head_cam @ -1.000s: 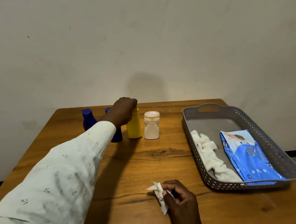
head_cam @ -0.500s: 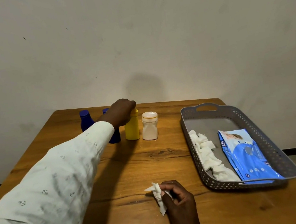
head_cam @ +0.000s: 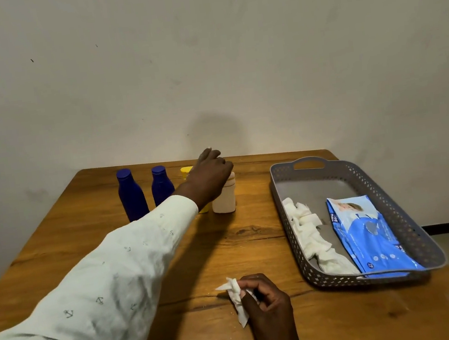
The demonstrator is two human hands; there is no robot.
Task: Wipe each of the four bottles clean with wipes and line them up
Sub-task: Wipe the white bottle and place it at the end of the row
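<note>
Four bottles stand in a row at the table's far side: two dark blue bottles (head_cam: 133,199) (head_cam: 161,188), a yellow bottle (head_cam: 186,170) mostly hidden behind my wrist, and a white bottle (head_cam: 223,198). My left hand (head_cam: 208,176) hovers over the white bottle's cap and hides it, fingers loosely spread with one finger raised. I cannot tell whether it touches the cap. Near the front edge, my right hand (head_cam: 266,304) rests on the table and pinches a crumpled white wipe (head_cam: 236,302).
A grey perforated tray (head_cam: 277,191) sits at the right. It holds a pile of crumpled white wipes (head_cam: 308,230) and a blue wipes pack (head_cam: 369,236). The wooden table (head_cam: 255,237) ends against a plain wall.
My left hand has let go of the yellow bottle and moved right, over the white bottle. The right hand with the wipe has stayed in place.
</note>
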